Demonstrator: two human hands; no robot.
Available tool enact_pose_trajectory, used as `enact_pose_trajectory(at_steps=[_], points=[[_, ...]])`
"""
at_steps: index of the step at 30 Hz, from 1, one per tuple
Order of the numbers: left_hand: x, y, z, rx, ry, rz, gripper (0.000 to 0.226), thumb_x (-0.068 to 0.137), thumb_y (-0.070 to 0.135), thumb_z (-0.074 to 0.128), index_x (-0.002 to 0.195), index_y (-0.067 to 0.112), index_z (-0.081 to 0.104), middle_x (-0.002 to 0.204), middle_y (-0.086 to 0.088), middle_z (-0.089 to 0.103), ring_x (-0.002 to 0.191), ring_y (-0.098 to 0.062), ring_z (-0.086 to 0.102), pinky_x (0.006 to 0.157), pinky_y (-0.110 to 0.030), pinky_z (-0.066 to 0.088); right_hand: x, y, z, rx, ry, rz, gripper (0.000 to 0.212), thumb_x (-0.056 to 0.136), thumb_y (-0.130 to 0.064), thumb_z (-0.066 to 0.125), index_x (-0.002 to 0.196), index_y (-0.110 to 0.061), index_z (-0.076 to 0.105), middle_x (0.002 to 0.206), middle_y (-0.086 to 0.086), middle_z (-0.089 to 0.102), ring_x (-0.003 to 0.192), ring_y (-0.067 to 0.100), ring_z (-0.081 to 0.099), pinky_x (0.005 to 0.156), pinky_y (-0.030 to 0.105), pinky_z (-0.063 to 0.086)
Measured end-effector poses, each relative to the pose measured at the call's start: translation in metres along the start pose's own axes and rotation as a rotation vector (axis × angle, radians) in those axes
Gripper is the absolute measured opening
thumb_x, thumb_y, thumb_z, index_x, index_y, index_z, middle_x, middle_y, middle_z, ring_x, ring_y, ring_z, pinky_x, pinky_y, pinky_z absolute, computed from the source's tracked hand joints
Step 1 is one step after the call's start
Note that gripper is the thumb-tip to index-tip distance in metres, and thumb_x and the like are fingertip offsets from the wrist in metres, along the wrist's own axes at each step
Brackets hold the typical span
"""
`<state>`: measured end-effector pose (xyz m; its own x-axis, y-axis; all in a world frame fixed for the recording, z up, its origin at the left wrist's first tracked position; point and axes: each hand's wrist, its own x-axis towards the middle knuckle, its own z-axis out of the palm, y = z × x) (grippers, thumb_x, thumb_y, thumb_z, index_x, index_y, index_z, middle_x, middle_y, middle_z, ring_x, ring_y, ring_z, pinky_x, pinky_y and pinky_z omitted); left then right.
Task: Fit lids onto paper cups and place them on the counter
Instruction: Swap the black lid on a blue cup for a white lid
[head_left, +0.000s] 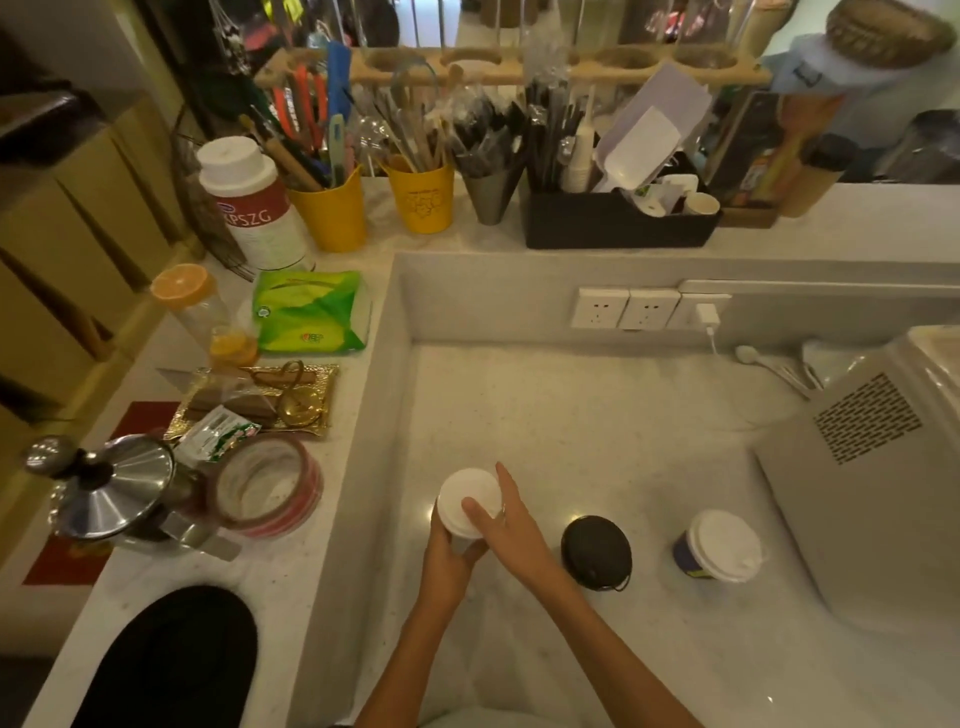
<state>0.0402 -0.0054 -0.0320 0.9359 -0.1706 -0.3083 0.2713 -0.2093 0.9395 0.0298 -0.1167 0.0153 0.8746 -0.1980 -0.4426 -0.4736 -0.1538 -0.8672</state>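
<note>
My left hand grips the side of a paper cup whose white lid faces up, low in the middle of the counter. My right hand rests flat on top of that lid, fingers spread over its right half. The cup's body is mostly hidden by my hands. To the right a cup with a black lid stands on the counter. Farther right stands a blue cup with a white lid.
A grey machine fills the right side. The raised ledge on the left carries a tape roll, a steel pot, a green tissue pack and a gold tray. Spoons lie by the back wall sockets.
</note>
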Motion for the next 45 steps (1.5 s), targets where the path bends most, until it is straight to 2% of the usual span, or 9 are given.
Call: enact_pose_trajectory(at_steps=[8, 11, 14, 20, 25, 31, 34, 39, 45], points=[[-0.009, 0.001, -0.002, 0.136, -0.016, -0.149, 0.087, 0.074, 0.008, 0.081, 0.145, 0.007, 0.031, 0.145, -0.012, 0.047, 0.133, -0.030, 0.044, 0.109, -0.048, 0.040, -0.043, -0.007, -0.051, -0.174, 0.168, -0.285, 0.061, 0.098, -0.036, 0.051, 0.152, -0.035, 0.024, 0.156, -0.008, 0.036, 0.136, 0.010, 0.041, 0.114, 0.034, 0.037], [-0.027, -0.007, 0.001, 0.502, -0.007, -0.310, 0.057, 0.078, 0.017, 0.077, 0.125, 0.002, 0.048, 0.127, -0.016, 0.058, 0.116, -0.031, 0.057, 0.088, -0.031, 0.047, -0.060, 0.006, -0.088, -0.544, 0.402, -0.494, 0.061, 0.096, -0.034, 0.048, 0.153, -0.027, 0.027, 0.157, -0.001, 0.035, 0.144, 0.019, 0.031, 0.117, 0.038, 0.028], [-0.053, -0.010, 0.029, 0.582, -0.067, -0.272, 0.036, 0.083, 0.018, 0.071, 0.115, 0.011, 0.057, 0.121, -0.008, 0.061, 0.104, -0.021, 0.061, 0.092, -0.031, 0.050, -0.062, 0.028, -0.125, -0.891, 0.402, -0.337, 0.076, 0.094, -0.052, 0.040, 0.156, -0.024, 0.008, 0.164, 0.013, 0.013, 0.151, 0.034, 0.005, 0.121, 0.050, 0.005], [-0.053, -0.003, 0.101, 0.208, -0.356, -0.049, 0.092, 0.081, 0.023, 0.074, 0.152, 0.018, 0.015, 0.154, 0.006, 0.024, 0.142, -0.017, 0.028, 0.116, -0.039, 0.033, -0.053, 0.073, -0.140, -1.117, 0.032, -0.061, 0.083, 0.090, -0.070, 0.030, 0.155, -0.031, -0.004, 0.164, 0.014, -0.009, 0.149, 0.037, -0.013, 0.119, 0.053, -0.007], [-0.040, 0.001, 0.130, 0.232, -0.289, 0.079, 0.068, 0.090, 0.006, 0.064, 0.141, 0.027, 0.024, 0.144, -0.004, 0.039, 0.114, 0.003, 0.054, 0.083, -0.003, 0.047, -0.048, 0.085, -0.133, -0.862, -0.009, -0.080, 0.086, 0.093, -0.048, 0.050, 0.156, -0.023, -0.003, 0.164, 0.010, 0.006, 0.144, 0.032, 0.027, 0.116, 0.042, 0.029], [-0.023, 0.038, 0.138, 0.126, -0.152, 0.122, 0.056, 0.090, -0.001, 0.062, 0.121, 0.037, 0.034, 0.131, -0.010, 0.052, 0.093, 0.006, 0.063, 0.066, -0.009, 0.054, -0.032, 0.042, -0.146, -0.645, -0.016, -0.170, 0.077, 0.096, -0.043, 0.052, 0.156, -0.020, 0.010, 0.163, 0.011, 0.004, 0.136, 0.030, 0.042, 0.107, 0.034, 0.043], [-0.021, 0.099, 0.144, 0.035, -0.085, 0.206, 0.060, 0.080, 0.005, 0.074, 0.117, 0.036, 0.039, 0.121, -0.003, 0.057, 0.089, 0.013, 0.063, 0.063, -0.007, 0.052, -0.027, -0.014, -0.182, -0.477, 0.051, -0.329, 0.062, 0.091, -0.046, 0.057, 0.146, -0.025, 0.039, 0.150, 0.003, 0.037, 0.127, 0.022, 0.051, 0.105, 0.035, 0.045], [-0.030, 0.207, 0.135, -0.190, -0.214, 0.343, 0.081, 0.068, 0.057, 0.078, 0.133, 0.042, 0.033, 0.127, 0.012, 0.056, 0.108, -0.005, 0.064, 0.074, -0.013, 0.055, -0.050, -0.120, -0.243, -0.036, 0.083, -0.544, 0.038, 0.079, -0.061, 0.063, 0.113, -0.042, 0.063, 0.105, -0.020, 0.070, 0.098, 0.000, 0.067, 0.087, 0.029, 0.057], [-0.054, 0.332, 0.142, -0.595, -0.473, 0.492, 0.070, 0.078, 0.046, 0.073, 0.138, 0.036, 0.039, 0.134, -0.015, 0.059, 0.108, -0.045, 0.065, 0.082, -0.049, 0.058, -0.093, -0.231, -0.304, 0.163, 0.085, -0.804, 0.026, 0.076, -0.062, 0.063, 0.093, -0.044, 0.071, 0.094, -0.017, 0.076, 0.085, 0.000, 0.071, 0.074, 0.024, 0.060]])
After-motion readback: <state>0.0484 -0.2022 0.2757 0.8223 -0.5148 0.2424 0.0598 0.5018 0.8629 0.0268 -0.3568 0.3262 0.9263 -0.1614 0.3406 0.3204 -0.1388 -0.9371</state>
